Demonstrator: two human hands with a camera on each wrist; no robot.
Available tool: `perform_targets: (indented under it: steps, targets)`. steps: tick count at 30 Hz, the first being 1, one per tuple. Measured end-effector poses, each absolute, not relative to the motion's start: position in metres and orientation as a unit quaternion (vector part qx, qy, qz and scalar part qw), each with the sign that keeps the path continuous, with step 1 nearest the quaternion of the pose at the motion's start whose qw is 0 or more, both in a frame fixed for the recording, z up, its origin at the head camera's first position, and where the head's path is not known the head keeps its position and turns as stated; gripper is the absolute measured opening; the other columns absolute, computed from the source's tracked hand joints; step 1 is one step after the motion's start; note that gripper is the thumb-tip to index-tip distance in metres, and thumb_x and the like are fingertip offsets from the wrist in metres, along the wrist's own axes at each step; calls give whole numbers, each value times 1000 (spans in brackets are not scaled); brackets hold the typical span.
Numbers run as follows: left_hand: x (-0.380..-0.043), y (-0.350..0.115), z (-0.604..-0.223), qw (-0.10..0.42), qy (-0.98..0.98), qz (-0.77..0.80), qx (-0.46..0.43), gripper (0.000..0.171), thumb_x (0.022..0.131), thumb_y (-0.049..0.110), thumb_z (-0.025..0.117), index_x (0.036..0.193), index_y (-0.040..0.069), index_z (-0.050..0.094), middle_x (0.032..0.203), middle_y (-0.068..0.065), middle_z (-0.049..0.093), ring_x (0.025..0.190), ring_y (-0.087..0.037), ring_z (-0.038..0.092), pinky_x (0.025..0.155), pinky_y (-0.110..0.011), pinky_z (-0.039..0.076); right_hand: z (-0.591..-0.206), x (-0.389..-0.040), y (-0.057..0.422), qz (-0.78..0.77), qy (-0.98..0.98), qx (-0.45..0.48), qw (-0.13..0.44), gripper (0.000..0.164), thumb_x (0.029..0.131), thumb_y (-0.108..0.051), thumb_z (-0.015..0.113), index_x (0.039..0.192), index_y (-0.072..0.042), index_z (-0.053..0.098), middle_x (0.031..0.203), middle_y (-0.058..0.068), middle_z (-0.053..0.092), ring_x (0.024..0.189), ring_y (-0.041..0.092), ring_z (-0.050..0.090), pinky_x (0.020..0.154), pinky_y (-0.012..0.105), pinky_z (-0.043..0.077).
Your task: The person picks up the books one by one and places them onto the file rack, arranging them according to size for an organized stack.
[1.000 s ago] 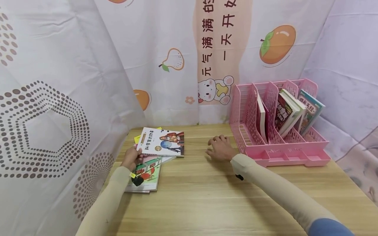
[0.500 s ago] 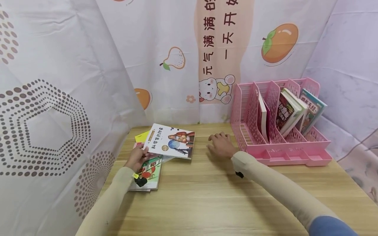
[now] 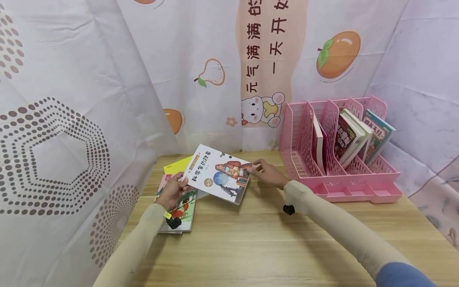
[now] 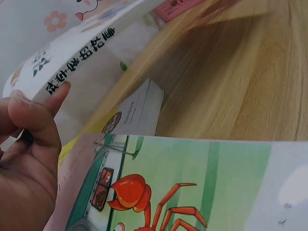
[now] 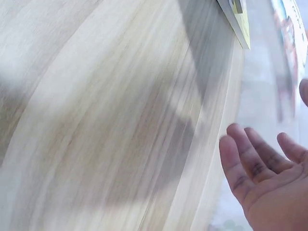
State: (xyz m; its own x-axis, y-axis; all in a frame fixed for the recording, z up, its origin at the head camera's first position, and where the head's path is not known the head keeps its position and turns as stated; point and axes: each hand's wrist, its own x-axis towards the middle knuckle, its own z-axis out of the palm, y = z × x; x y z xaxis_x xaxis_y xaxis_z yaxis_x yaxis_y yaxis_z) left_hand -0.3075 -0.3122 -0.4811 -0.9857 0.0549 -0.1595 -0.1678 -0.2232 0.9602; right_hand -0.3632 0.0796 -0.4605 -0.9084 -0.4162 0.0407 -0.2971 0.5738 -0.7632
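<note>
My left hand (image 3: 172, 193) pinches the left edge of a white picture book (image 3: 215, 181), whose cover shows a robed figure and a blue globe. The book is raised above the table and tilted; its lettered spine (image 4: 82, 60) faces the left wrist camera. Below lies a pile of books topped by one with a red crab cover (image 4: 231, 168). My right hand (image 3: 269, 174) is at the white book's right edge. Its fingers (image 5: 255, 159) are spread and slightly bent in the right wrist view, the cover just beyond them.
A pink desktop file rack (image 3: 340, 195) stands at the back right with several books leaning in its slots. A yellow book (image 3: 175, 165) sticks out behind the pile at left. Printed curtains (image 3: 208, 131) hang close behind the wooden table (image 3: 251, 247).
My left hand has lifted the white book off the pile, carrying it right and turning it clockwise. My right hand has turned toward the book's right edge, fingers now up beside it.
</note>
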Motion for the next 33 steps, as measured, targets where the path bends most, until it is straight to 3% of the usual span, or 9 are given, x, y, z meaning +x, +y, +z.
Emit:
perform_targets:
  steps: [3, 6, 12, 19, 22, 25, 29, 33]
  targets:
    - [-307, -311, -483, 77, 615, 784, -33, 22, 109, 9, 49, 130, 5, 52, 96, -5, 66, 65, -9, 49, 52, -19, 40, -460, -363, 81, -458, 856, -212, 112, 49, 104, -43, 61, 134, -6, 51, 119, 20, 63, 108, 42, 61, 88, 55, 54]
    - [-307, -309, -483, 83, 621, 779, -18, 22, 109, 10, 49, 130, 4, 52, 93, -5, 65, 64, -9, 48, 53, -19, 40, -457, -362, 81, -483, 831, -228, 155, 36, 104, -37, 63, 114, -3, 58, 100, 21, 63, 92, 44, 61, 76, 53, 55]
    - [-309, -303, -482, 87, 637, 766, -6, 18, 110, 13, 47, 125, 8, 56, 84, -4, 61, 63, -11, 46, 52, -20, 37, -450, -362, 82, -463, 804, -229, 292, 30, 100, -40, 68, 95, -11, 73, 70, 3, 64, 55, 15, 48, 49, 27, 37]
    - [-313, -287, -476, 116, 648, 752, 18, 26, 111, 13, 46, 136, 8, 51, 88, -2, 59, 63, -9, 41, 55, -21, 38, -446, -356, 79, -434, 727, -240, 475, 33, 94, -35, 72, 93, -2, 77, 64, 3, 67, 37, 4, 31, 39, 22, 23]
    - [-315, -282, -473, 105, 653, 750, 12, 26, 110, 13, 47, 136, 7, 52, 86, -2, 59, 62, -9, 40, 54, -21, 38, -445, -352, 78, -432, 718, -250, 484, 30, 97, -30, 71, 94, -1, 77, 61, 2, 65, 35, 2, 30, 38, 21, 21]
    - [-319, -279, -475, 84, 653, 753, -10, 22, 109, 18, 52, 128, 8, 56, 80, -1, 56, 60, -9, 40, 52, -22, 37, -445, -350, 79, -438, 733, -260, 451, 30, 98, -28, 70, 93, 1, 77, 56, 1, 60, 35, 2, 27, 37, 21, 20]
    - [-323, -274, -481, 65, 659, 749, -33, 20, 106, 27, 60, 113, 9, 56, 74, -1, 50, 58, -10, 41, 50, -22, 37, -443, -346, 79, -455, 736, -270, 422, 29, 100, -26, 68, 101, 2, 77, 69, 8, 70, 38, 3, 29, 38, 21, 21]
    - [-323, -270, -485, 73, 685, 724, -34, 28, 105, 33, 62, 114, 7, 60, 84, -6, 57, 61, -10, 44, 51, -21, 40, -438, -342, 77, -473, 738, -282, 390, 32, 103, -27, 65, 119, -1, 70, 87, 12, 76, 44, 3, 37, 40, 21, 24]
